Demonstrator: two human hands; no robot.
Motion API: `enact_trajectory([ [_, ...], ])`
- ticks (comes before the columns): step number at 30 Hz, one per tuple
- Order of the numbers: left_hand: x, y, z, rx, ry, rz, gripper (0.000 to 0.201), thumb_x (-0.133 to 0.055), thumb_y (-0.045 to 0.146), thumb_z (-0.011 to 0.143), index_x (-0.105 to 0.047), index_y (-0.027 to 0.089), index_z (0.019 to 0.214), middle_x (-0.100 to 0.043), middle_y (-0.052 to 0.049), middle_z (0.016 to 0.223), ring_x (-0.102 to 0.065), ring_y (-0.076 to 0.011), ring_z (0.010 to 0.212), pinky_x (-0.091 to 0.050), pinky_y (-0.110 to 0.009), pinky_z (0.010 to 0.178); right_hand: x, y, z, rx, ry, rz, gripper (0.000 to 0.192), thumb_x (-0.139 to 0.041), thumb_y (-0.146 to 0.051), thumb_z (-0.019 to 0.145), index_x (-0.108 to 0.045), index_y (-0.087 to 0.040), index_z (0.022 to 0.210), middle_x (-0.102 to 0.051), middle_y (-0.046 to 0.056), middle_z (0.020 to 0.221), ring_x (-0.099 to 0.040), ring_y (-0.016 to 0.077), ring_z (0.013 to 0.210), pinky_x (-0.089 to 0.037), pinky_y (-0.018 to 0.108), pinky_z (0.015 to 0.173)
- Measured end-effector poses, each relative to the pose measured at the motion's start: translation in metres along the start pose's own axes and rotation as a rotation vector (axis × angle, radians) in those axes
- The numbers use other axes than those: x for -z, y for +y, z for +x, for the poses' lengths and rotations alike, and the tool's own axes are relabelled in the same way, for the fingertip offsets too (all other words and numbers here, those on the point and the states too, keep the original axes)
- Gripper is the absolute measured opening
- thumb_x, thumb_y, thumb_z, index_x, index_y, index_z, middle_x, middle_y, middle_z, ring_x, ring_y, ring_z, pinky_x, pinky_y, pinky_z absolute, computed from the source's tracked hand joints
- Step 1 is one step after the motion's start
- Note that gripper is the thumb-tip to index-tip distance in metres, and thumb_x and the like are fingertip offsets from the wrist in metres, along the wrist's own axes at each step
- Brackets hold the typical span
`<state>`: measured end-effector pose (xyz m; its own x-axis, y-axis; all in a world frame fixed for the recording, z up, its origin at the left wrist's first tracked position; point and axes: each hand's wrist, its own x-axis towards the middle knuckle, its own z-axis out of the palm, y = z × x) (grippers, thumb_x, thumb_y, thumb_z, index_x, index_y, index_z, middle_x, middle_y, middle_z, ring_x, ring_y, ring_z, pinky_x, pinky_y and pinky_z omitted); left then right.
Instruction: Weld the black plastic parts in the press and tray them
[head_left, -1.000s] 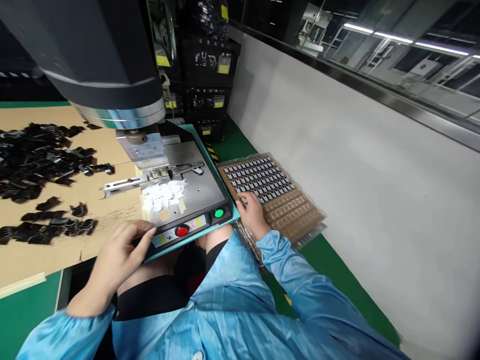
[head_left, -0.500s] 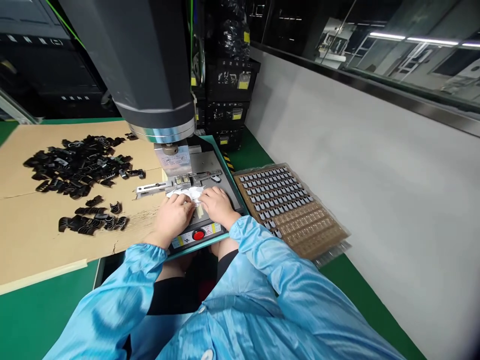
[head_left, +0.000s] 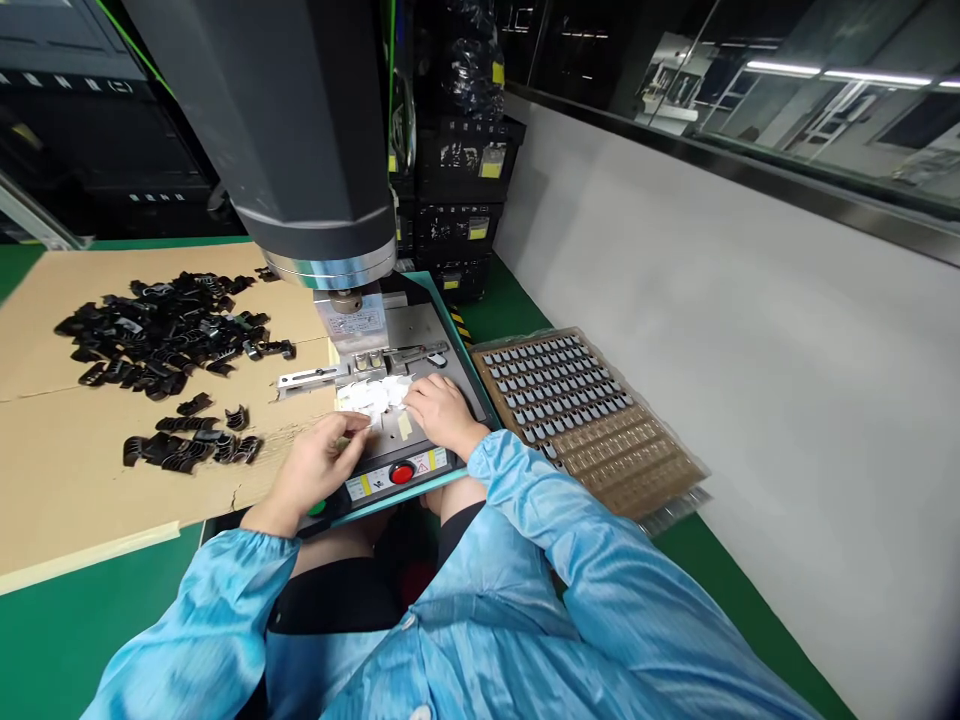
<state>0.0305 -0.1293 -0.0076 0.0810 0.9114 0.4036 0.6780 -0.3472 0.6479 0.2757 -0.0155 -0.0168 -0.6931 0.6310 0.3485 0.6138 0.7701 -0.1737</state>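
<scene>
A pile of small white pieces lies on the grey metal plate of the machine base, just in front of a metal fixture. At the pile's front left, my left hand has its thumb and index finger drawn together; what is between them, if anything, is too small to name. My right hand rests at the right edge of the pile with its fingers curled together, the tips partly hidden. Over the fixture hangs the dark machine head.
A red button sits on the base's front edge. Many black curved parts are heaped on cardboard at left, with a smaller group nearer. At right lies a brown tray partly filled with grey-white pieces. Black crates stand behind.
My left hand has moved left and toward me, off the white pieces, uncovering more of them. My right hand stays at the pile's right edge. The view has shifted slightly.
</scene>
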Motion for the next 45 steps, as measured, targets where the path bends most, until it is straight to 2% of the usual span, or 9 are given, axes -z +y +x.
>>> enact_trajectory([
  [3, 0.017, -0.013, -0.007, 0.115, -0.019, 0.01, 0.028, -0.063, 0.049, 0.104, -0.07, 0.025, 0.116, -0.077, -0.004, 0.111, -0.075, -0.0209, 0.093, -0.062, -0.034, 0.08, 0.0, 0.002, -0.001, -0.027, 0.016, 0.059, 0.013, -0.064, -0.026, 0.107, -0.077, -0.022, 0.107, -0.069, 0.008, 0.117, -0.051, 0.0262, 0.108, -0.04, 0.04, 0.095],
  [7, 0.036, -0.03, -0.008, 0.014, -0.005, 0.111, 0.042, -0.056, 0.048, 0.107, -0.066, 0.025, 0.142, -0.072, -0.007, 0.109, -0.072, -0.0228, 0.098, -0.061, -0.036, 0.085, 0.003, 0.006, -0.002, -0.041, 0.056, 0.135, 0.017, -0.063, -0.029, 0.109, -0.077, -0.022, 0.105, -0.069, 0.008, 0.112, -0.054, 0.0255, 0.107, -0.044, 0.039, 0.098],
  [14, 0.052, -0.039, 0.009, -0.117, 0.08, 0.351, 0.025, -0.058, 0.042, 0.108, -0.075, 0.026, 0.119, -0.077, -0.006, 0.109, -0.072, -0.0273, 0.104, -0.057, -0.042, 0.096, 0.011, 0.012, 0.018, -0.067, 0.196, 0.177, 0.025, -0.049, -0.02, 0.111, -0.069, -0.018, 0.126, -0.07, 0.012, 0.117, -0.062, 0.026, 0.11, -0.05, 0.037, 0.101],
  [18, 0.045, -0.041, 0.03, -0.12, 0.103, 0.341, 0.03, -0.053, 0.04, 0.11, -0.07, 0.025, 0.13, -0.076, -0.008, 0.121, -0.072, -0.0273, 0.11, -0.058, -0.042, 0.097, 0.007, 0.01, 0.04, -0.102, 0.19, 0.129, 0.031, -0.047, -0.019, 0.111, -0.07, -0.02, 0.132, -0.071, 0.011, 0.125, -0.065, 0.0246, 0.113, -0.05, 0.035, 0.101],
  [23, 0.019, -0.049, 0.064, -0.166, 0.145, 0.304, 0.024, -0.05, 0.034, 0.11, -0.07, 0.023, 0.119, -0.076, -0.01, 0.12, -0.073, -0.026, 0.11, -0.057, -0.04, 0.1, -0.003, 0.002, 0.067, -0.053, 0.153, -0.005, 0.033, -0.046, -0.021, 0.113, -0.073, -0.024, 0.131, -0.073, 0.008, 0.132, -0.061, 0.0246, 0.12, -0.048, 0.037, 0.103],
  [29, -0.004, -0.064, 0.093, -0.21, -0.03, 0.368, 0.028, -0.046, 0.03, 0.109, -0.07, 0.022, 0.121, -0.076, -0.011, 0.122, -0.071, -0.0295, 0.111, -0.058, -0.044, 0.096, -0.002, -0.006, 0.077, 0.012, 0.007, -0.188, 0.041, -0.046, -0.017, 0.109, -0.067, -0.024, 0.144, -0.068, 0.012, 0.14, -0.055, 0.0306, 0.123, -0.045, 0.045, 0.1],
  [37, 0.0, -0.051, 0.091, -0.171, -0.038, 0.525, 0.038, -0.052, 0.036, 0.107, -0.071, 0.026, 0.138, -0.065, -0.014, 0.148, -0.043, -0.0391, 0.154, -0.035, -0.063, 0.126, 0.003, -0.01, 0.074, 0.02, -0.016, -0.222, 0.05, -0.047, -0.013, 0.106, -0.058, -0.022, 0.154, -0.065, 0.016, 0.143, -0.048, 0.0354, 0.13, -0.042, 0.052, 0.102],
  [42, -0.007, -0.023, 0.083, -0.071, -0.071, 0.615, 0.05, -0.048, 0.042, 0.108, -0.062, 0.023, 0.152, -0.057, -0.017, 0.157, -0.034, -0.0414, 0.16, -0.027, -0.068, 0.129, 0.008, -0.011, 0.078, 0.012, -0.046, -0.133, 0.051, -0.052, -0.01, 0.102, -0.061, -0.023, 0.151, -0.065, 0.018, 0.141, -0.047, 0.0371, 0.132, -0.042, 0.055, 0.105],
  [45, 0.006, -0.017, 0.065, -0.049, -0.087, 0.604, 0.057, -0.048, 0.047, 0.108, -0.057, 0.021, 0.157, -0.052, -0.017, 0.163, -0.035, -0.0418, 0.159, -0.028, -0.065, 0.13, 0.01, -0.01, 0.075, -0.007, -0.016, -0.082, 0.054, -0.054, -0.007, 0.1, -0.062, -0.023, 0.151, -0.064, 0.017, 0.144, -0.046, 0.0367, 0.134, -0.042, 0.055, 0.107],
])
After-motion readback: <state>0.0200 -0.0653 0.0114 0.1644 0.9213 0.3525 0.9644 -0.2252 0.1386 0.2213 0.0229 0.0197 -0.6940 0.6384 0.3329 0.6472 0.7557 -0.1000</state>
